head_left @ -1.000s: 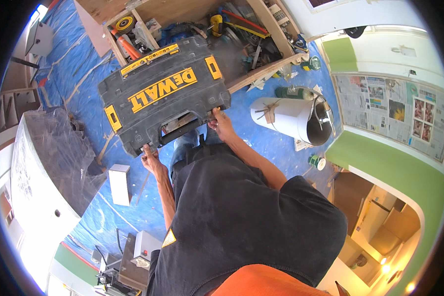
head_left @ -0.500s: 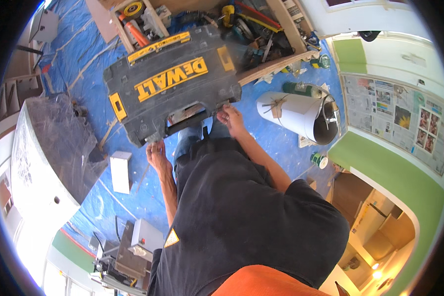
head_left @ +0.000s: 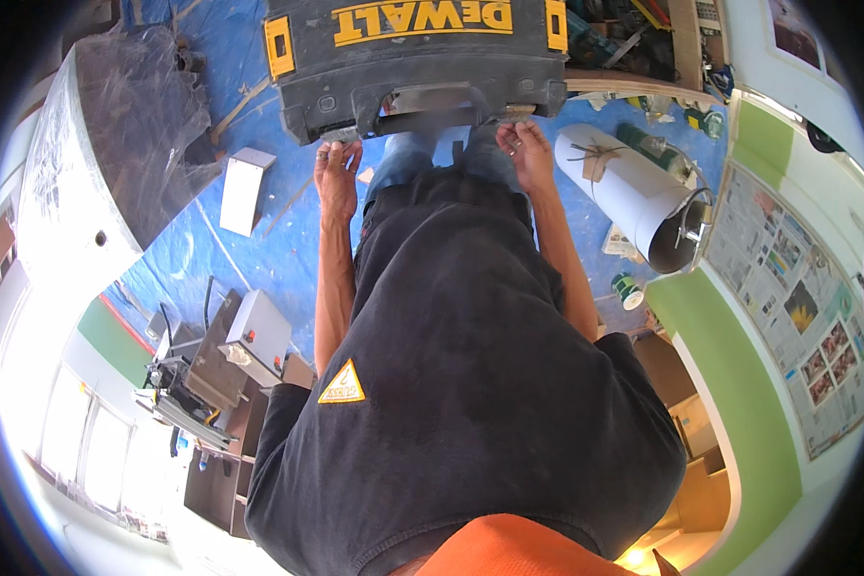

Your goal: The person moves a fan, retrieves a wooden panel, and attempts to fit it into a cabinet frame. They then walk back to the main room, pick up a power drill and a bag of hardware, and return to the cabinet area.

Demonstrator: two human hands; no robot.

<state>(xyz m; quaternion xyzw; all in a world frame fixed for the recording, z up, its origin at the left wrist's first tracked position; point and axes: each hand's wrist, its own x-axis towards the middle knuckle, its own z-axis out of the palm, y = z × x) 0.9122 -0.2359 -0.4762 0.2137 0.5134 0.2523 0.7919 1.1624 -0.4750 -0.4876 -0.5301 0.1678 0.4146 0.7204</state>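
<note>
A black tool case [head_left: 355, 72] with yellow lettering and yellow side clips lies in front of my legs, its handle [head_left: 420, 122] toward me. At the near left corner, the curled fingers of my left hand [head_left: 337, 180] are at a grey latch [head_left: 338, 135]. My right hand [head_left: 529, 158] has its fingers bent at the matching latch [head_left: 515, 113] near the right corner. Both forearms reach straight forward. The far part of the case runs out of the picture.
Blue sheeting [head_left: 288, 182] covers the floor. To the right lies a white cylindrical bucket [head_left: 619, 182] on its side, with a green can [head_left: 628, 291] nearby. A wooden bin [head_left: 682, 48] of tools stands beyond. At left are a white box [head_left: 246, 192] and plastic-draped furniture [head_left: 134, 125].
My view has turned and tipped, so the case sits higher and straighter in the picture. Both hands remain at the latches, and the lid still looks closed.
</note>
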